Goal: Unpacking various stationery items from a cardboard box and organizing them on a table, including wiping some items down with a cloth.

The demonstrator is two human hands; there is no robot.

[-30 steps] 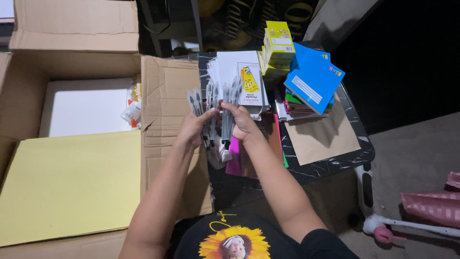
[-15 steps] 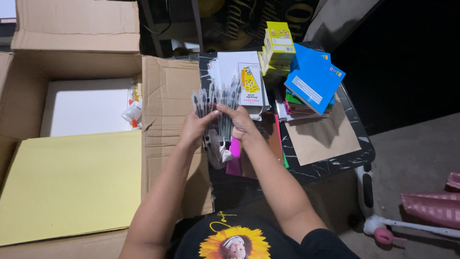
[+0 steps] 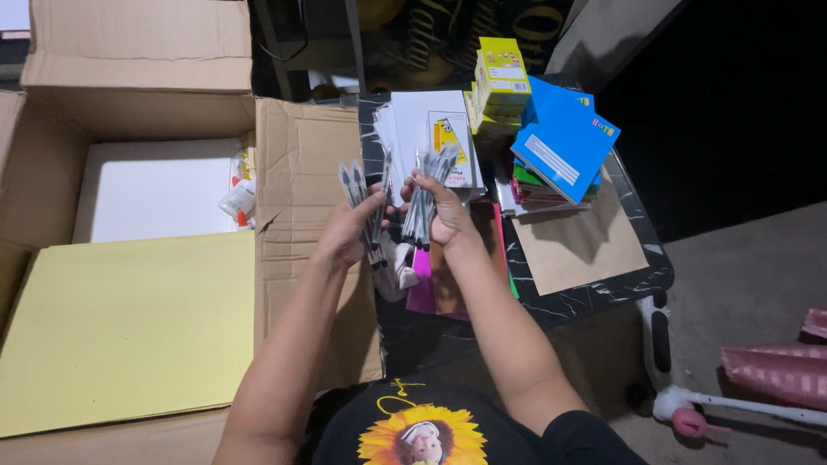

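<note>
Glossy clear plastic is seen on the pens (image 3: 424,202); matt, creased corrugated cardboard on the box (image 3: 297,172); polished black marble-look finish on the table (image 3: 594,297); smooth paper on the blue booklets (image 3: 564,142).

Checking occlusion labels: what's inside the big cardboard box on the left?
Inside the cardboard box, a large yellow sheet lies at the near end, a white sheet or board beyond it, and a small plastic-wrapped item beside that. Whatever lies beneath the sheets is covered.

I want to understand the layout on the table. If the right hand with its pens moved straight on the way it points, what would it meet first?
The right hand points up the picture, its pens leading. It would probably first meet the white booklets stacked just beyond, though the height gap is unclear.
</note>
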